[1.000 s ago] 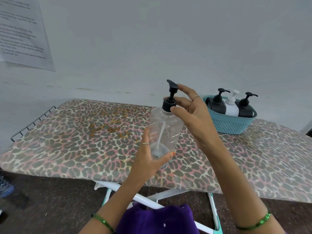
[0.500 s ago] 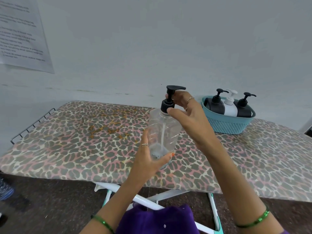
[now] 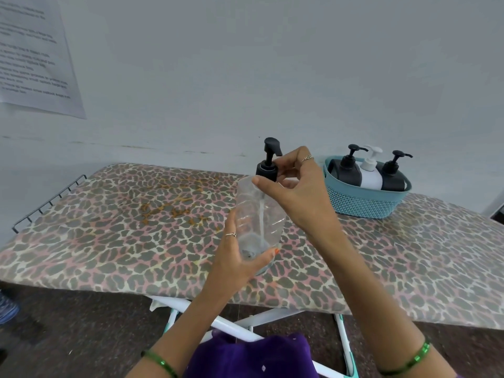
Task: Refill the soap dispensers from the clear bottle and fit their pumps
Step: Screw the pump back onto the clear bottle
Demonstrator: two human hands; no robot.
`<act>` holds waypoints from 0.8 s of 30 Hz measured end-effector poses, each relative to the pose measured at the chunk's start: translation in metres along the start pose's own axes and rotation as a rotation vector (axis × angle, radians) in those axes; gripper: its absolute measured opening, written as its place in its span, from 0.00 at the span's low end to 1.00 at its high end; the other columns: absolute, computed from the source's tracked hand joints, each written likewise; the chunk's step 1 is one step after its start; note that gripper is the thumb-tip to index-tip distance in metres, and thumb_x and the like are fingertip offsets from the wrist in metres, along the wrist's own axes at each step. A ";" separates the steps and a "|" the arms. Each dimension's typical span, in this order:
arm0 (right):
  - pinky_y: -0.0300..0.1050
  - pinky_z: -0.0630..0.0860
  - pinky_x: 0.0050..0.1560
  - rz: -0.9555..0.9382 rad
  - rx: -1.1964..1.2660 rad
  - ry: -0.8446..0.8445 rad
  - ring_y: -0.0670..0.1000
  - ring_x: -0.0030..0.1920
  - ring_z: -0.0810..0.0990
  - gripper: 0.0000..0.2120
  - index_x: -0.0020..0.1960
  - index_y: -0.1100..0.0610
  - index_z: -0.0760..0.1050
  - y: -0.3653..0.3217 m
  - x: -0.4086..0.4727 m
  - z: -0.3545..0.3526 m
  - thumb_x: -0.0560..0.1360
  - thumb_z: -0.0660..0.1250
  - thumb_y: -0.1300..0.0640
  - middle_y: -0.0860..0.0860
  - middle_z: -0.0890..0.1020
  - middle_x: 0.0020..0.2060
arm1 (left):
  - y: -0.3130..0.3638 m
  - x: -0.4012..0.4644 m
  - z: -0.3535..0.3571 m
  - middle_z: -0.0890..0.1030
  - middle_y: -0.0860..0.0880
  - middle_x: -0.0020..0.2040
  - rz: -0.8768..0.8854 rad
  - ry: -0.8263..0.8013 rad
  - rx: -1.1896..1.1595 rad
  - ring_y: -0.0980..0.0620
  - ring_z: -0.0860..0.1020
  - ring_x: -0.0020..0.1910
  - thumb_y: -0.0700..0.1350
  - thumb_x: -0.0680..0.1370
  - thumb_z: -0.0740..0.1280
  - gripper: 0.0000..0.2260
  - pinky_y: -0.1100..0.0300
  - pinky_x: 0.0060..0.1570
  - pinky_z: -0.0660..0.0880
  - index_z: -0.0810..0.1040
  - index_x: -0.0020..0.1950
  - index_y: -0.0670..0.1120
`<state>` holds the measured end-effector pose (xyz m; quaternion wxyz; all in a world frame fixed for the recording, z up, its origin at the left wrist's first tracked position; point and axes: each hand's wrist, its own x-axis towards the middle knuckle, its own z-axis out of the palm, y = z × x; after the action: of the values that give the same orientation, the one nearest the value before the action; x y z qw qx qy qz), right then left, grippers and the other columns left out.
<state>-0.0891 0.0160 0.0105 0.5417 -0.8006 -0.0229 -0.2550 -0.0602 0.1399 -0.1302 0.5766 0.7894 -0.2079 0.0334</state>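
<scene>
Both hands hold one clear bottle above the leopard-print ironing board: left hand wrapped round its base, right hand pinching the black pump, near a teal basket of three dispensers.

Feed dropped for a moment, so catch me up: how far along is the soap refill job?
Looks done: three dispensers, two black and one white, stand in the teal basket with pumps on; fill levels can't be seen. In hand: the left hand holds the nearly empty clear bottle while the right hand grips its black pump collar. Left: settling that pump and setting the bottle down.
</scene>
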 end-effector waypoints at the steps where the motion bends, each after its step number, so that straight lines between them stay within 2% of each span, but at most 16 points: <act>1: 0.43 0.77 0.52 0.007 -0.007 -0.024 0.43 0.46 0.79 0.16 0.50 0.52 0.71 0.000 0.001 -0.002 0.69 0.76 0.55 0.45 0.79 0.46 | 0.001 0.000 0.000 0.59 0.63 0.73 -0.003 0.000 -0.001 0.68 0.59 0.71 0.67 0.63 0.72 0.45 0.72 0.68 0.58 0.48 0.71 0.68; 3: 0.48 0.76 0.59 0.025 0.032 -0.132 0.42 0.53 0.79 0.17 0.56 0.53 0.71 0.001 0.004 -0.011 0.71 0.74 0.57 0.45 0.79 0.52 | 0.002 -0.001 0.000 0.56 0.64 0.72 -0.010 0.003 -0.002 0.70 0.56 0.70 0.68 0.63 0.72 0.46 0.75 0.65 0.55 0.44 0.69 0.68; 5: 0.50 0.73 0.64 0.023 0.096 -0.278 0.43 0.60 0.77 0.22 0.65 0.54 0.69 0.003 0.009 -0.022 0.74 0.71 0.61 0.49 0.79 0.59 | 0.003 -0.002 0.000 0.56 0.62 0.73 -0.014 0.004 -0.008 0.67 0.56 0.71 0.69 0.63 0.72 0.48 0.73 0.66 0.56 0.44 0.71 0.66; 7: 0.49 0.71 0.67 0.016 0.112 -0.349 0.47 0.62 0.77 0.23 0.68 0.58 0.69 0.005 0.012 -0.028 0.75 0.68 0.65 0.53 0.79 0.61 | 0.004 -0.001 0.000 0.58 0.60 0.73 -0.004 0.004 -0.002 0.65 0.59 0.71 0.67 0.63 0.74 0.46 0.73 0.65 0.57 0.45 0.69 0.69; 9: 0.48 0.72 0.67 0.019 0.083 -0.338 0.48 0.60 0.79 0.20 0.66 0.60 0.72 0.006 0.015 -0.030 0.75 0.66 0.69 0.53 0.80 0.59 | 0.004 -0.001 0.000 0.59 0.59 0.74 0.004 0.016 0.011 0.65 0.60 0.71 0.67 0.63 0.75 0.45 0.72 0.66 0.58 0.46 0.68 0.69; 12: 0.42 0.74 0.62 0.034 0.061 -0.294 0.46 0.55 0.81 0.18 0.62 0.59 0.76 0.004 0.015 -0.025 0.73 0.69 0.69 0.52 0.82 0.54 | -0.002 -0.001 0.001 0.60 0.56 0.76 0.007 0.023 0.007 0.67 0.61 0.72 0.68 0.62 0.73 0.47 0.63 0.71 0.62 0.51 0.73 0.63; 15: 0.36 0.77 0.53 0.022 0.042 -0.213 0.39 0.44 0.78 0.16 0.52 0.48 0.76 0.002 0.013 -0.019 0.71 0.72 0.66 0.45 0.81 0.45 | -0.008 0.000 0.001 0.65 0.51 0.76 -0.029 0.016 -0.009 0.54 0.65 0.73 0.69 0.63 0.74 0.51 0.48 0.71 0.67 0.50 0.77 0.57; 17: 0.36 0.76 0.50 0.005 0.022 -0.201 0.40 0.42 0.77 0.16 0.49 0.46 0.76 0.000 0.013 -0.019 0.71 0.73 0.64 0.45 0.80 0.43 | -0.010 0.001 0.001 0.68 0.50 0.73 -0.051 0.014 -0.017 0.51 0.69 0.71 0.68 0.63 0.75 0.51 0.45 0.68 0.70 0.51 0.77 0.57; 20: 0.33 0.75 0.53 0.010 -0.038 -0.331 0.41 0.50 0.79 0.14 0.56 0.52 0.76 -0.004 0.021 -0.031 0.72 0.73 0.62 0.47 0.80 0.51 | -0.007 0.001 -0.001 0.69 0.52 0.73 -0.051 0.007 -0.015 0.53 0.70 0.70 0.67 0.63 0.76 0.49 0.47 0.68 0.71 0.53 0.76 0.59; 22: 0.37 0.74 0.60 0.011 -0.062 -0.491 0.41 0.60 0.77 0.19 0.64 0.56 0.73 -0.007 0.029 -0.037 0.74 0.70 0.64 0.47 0.79 0.60 | -0.004 0.001 0.000 0.64 0.55 0.75 -0.042 -0.004 0.005 0.57 0.66 0.72 0.67 0.63 0.75 0.47 0.52 0.71 0.67 0.51 0.73 0.63; 24: 0.41 0.74 0.62 0.025 0.014 -0.589 0.45 0.63 0.77 0.22 0.68 0.60 0.70 -0.009 0.035 -0.038 0.75 0.66 0.69 0.52 0.78 0.62 | -0.002 0.001 0.000 0.62 0.54 0.76 -0.041 -0.006 0.015 0.58 0.64 0.72 0.69 0.61 0.73 0.50 0.54 0.71 0.65 0.47 0.74 0.65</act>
<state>-0.0755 -0.0219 0.0440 0.5202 -0.8367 -0.1711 -0.0049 -0.0586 0.1406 -0.1317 0.5705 0.7980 -0.1931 0.0206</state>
